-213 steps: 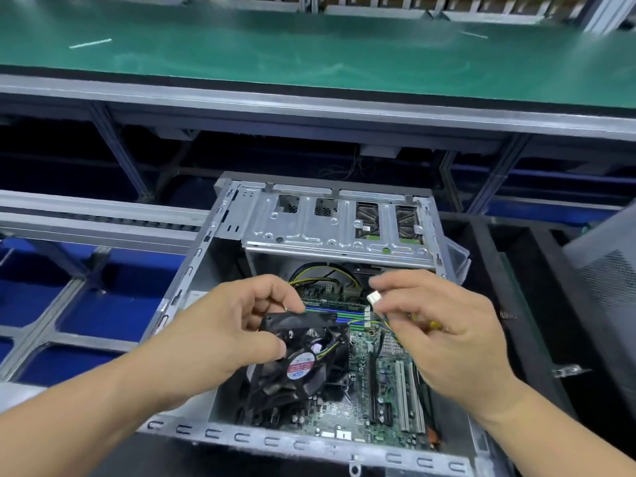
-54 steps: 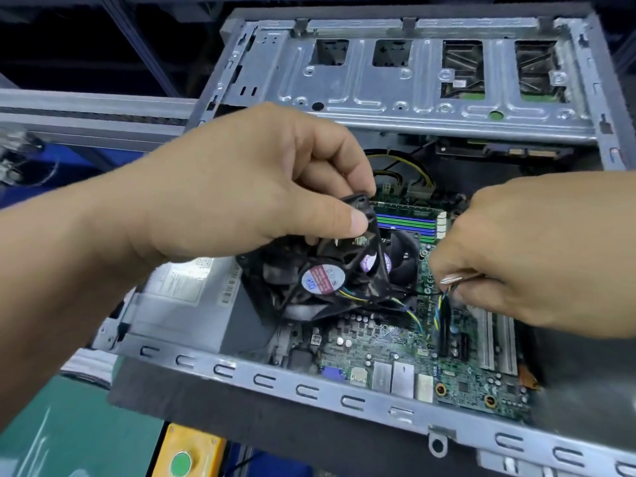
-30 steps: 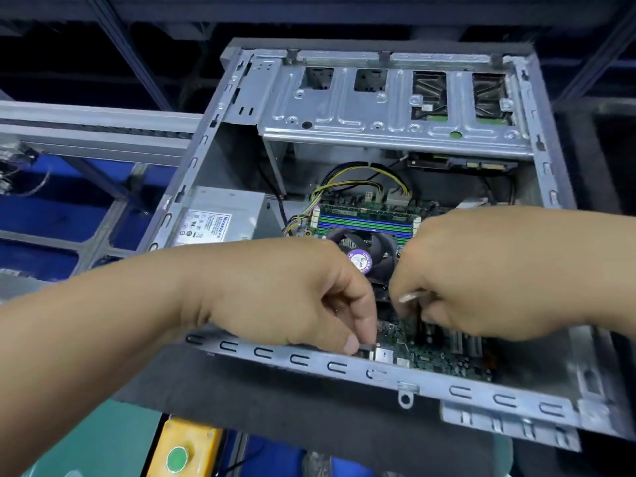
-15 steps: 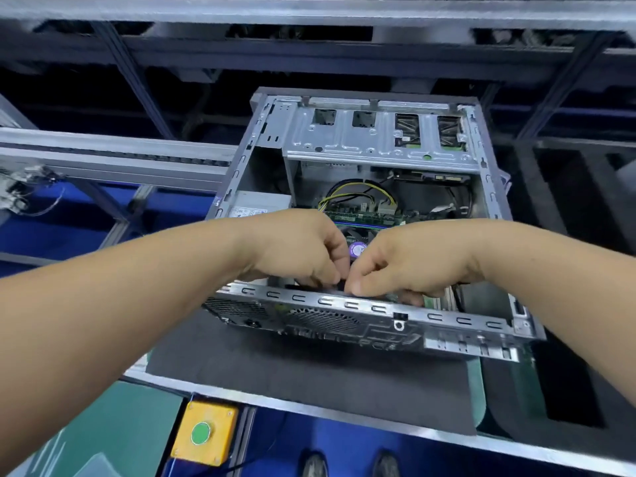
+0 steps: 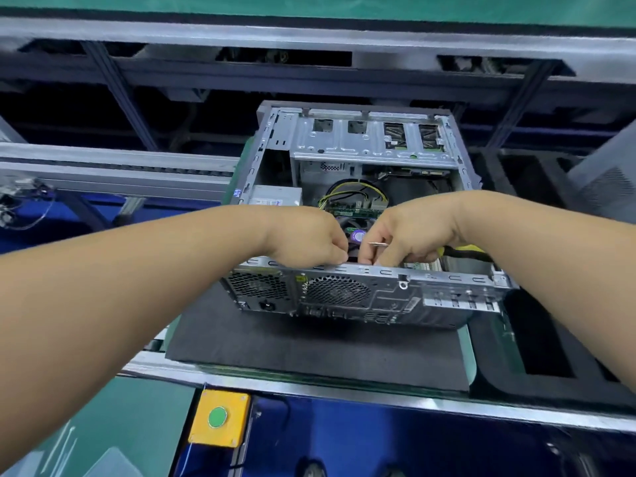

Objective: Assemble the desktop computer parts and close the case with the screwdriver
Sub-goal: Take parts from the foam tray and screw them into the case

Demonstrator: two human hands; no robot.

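Open grey computer case lies sideways on black mat.

Left hand, right hand curled, fingertips together.

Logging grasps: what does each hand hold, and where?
Right hand grips a screwdriver, only the tip showing. Left hand is curled inside the case; contents hidden.

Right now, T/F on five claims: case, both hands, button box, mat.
1. The case is open on top. True.
2. Both hands are inside the case near its back edge. True: left hand, right hand.
3. The case sits on bare metal. False: it sits on a dark mat.
4. The yellow box has a red button. False: the button is green.
5. The right hand is empty. False: a thin metal shaft sticks out from its fingers.
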